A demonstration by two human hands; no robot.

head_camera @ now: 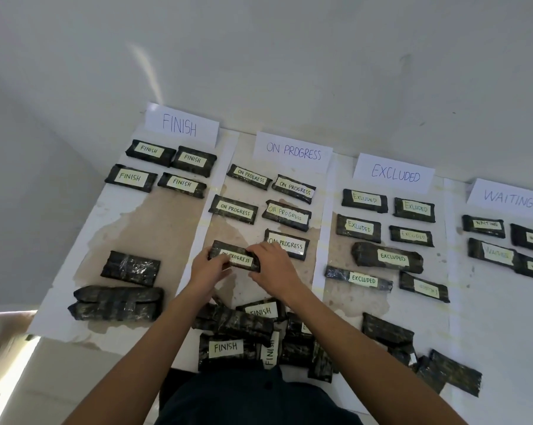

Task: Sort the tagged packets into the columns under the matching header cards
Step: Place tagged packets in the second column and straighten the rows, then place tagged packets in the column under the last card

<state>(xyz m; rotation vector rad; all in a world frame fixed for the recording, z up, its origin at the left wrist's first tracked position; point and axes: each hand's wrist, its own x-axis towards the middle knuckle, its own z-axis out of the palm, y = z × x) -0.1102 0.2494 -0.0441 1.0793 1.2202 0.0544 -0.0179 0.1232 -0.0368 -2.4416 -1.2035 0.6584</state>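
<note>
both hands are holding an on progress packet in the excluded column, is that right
Not quite. The left hand and right hand do hold the ON PROGRESS packet, but it is in the column under the ON PROGRESS header card, not under the EXCLUDED header card. The head view shows this.

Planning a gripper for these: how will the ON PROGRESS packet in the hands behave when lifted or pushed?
The packet, gripped at its ends by the left hand and right hand, looks wrapped in shiny film, so probably slippery. Its flat, blocky shape suggests it won't roll or tip. It shows straight edges, so likely stiff.
</note>
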